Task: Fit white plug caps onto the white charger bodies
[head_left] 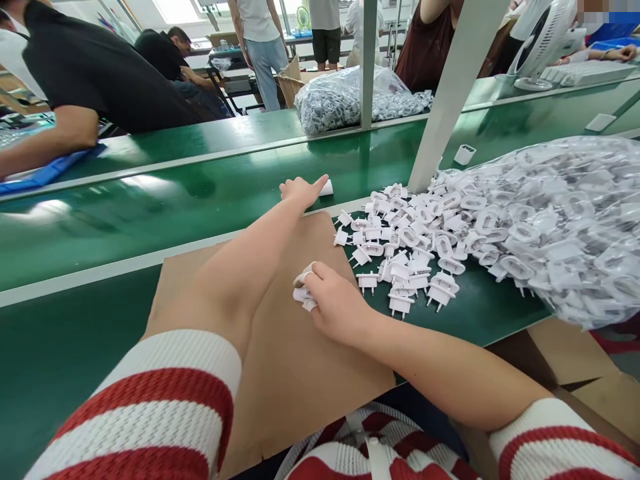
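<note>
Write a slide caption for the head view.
Left hand beside a white piece on a green surface; right hand gripping something white above brown cardboard, near heaped plug parts.

Knit sleeves (145,413) (red-and-white striped) end in white cuffs (200,348).

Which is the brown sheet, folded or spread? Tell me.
Spread: the brown sheet lies flat on the green bench, no fold visible.

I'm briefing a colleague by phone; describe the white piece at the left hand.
Find the long green belt beyond the brown cardboard sheet. Left of the slanted white post, a small white piece lies there at the left hand. The belt's other visible white pieces lie right of the post.
</note>
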The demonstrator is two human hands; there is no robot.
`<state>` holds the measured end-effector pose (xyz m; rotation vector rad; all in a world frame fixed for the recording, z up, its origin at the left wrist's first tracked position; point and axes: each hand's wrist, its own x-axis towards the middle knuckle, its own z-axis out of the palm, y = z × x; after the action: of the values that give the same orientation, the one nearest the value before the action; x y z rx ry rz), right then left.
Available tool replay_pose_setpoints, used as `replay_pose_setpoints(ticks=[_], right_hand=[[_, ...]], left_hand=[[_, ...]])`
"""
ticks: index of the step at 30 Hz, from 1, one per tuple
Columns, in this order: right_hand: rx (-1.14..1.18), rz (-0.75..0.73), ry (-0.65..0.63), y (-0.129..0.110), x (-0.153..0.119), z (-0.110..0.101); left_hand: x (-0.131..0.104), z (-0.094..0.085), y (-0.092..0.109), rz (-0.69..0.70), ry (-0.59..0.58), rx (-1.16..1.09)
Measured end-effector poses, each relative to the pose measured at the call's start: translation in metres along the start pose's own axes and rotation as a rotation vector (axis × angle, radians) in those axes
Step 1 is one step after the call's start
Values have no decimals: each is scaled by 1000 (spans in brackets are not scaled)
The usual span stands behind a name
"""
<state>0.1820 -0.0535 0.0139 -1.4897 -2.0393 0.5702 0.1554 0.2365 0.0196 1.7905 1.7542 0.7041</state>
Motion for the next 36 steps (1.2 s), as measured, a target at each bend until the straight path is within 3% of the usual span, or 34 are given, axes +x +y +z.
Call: replay_pose_setpoints(ticks=[5, 8, 10, 14, 16, 20, 23, 25, 29, 33, 36], right_hand=[[16, 8, -27, 0, 1, 2], [121, 19, 15, 1, -1, 7], [207, 36, 38, 2, -1, 8], [320, 57, 150, 6, 2, 3], [358, 74, 250, 8, 3, -2], [439, 95, 411, 9, 4, -9], [456, 77, 430, 7, 4, -10], [499, 97, 402, 5, 4, -10], [711, 228, 286, 1, 5, -8], [863, 361, 173, -5, 4, -8], [817, 394, 176, -9, 2, -9]], left_hand=[[14, 25, 6, -79, 14, -19], [4, 23, 1, 21, -20, -125], [-11, 14, -6, 120, -39, -192], [-64, -26, -34, 461, -50, -229], [-101, -52, -52, 554, -29, -198], [-180, -92, -85, 507, -64, -201], [-226, -105, -105, 513, -137, -271], [-243, -106, -116, 502, -210, -313], [-252, -102, -133, 450, -326, -342], [-249, -99, -137, 373, -205, -262], [-249, -98, -135, 369, -207, -286]])
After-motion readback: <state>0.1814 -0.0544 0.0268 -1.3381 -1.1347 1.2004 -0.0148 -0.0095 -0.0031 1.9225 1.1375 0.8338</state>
